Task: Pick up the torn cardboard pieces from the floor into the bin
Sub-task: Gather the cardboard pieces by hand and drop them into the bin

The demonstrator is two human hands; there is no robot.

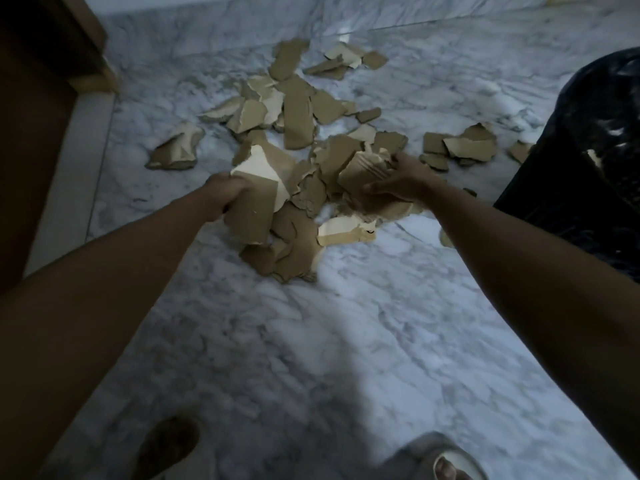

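Several torn brown cardboard pieces lie scattered over the white marble floor, with a heap in the middle. My left hand grips a large brown-and-cream cardboard piece at the heap's left side. My right hand is closed on a bunch of cardboard pieces at the heap's right side. The bin, lined with a black plastic bag, stands at the right edge, next to my right forearm.
Dark wooden furniture fills the left edge, with a pale floor strip beside it. My feet, one bare and one in a grey slipper, stand at the bottom. More scraps lie close to the bin.
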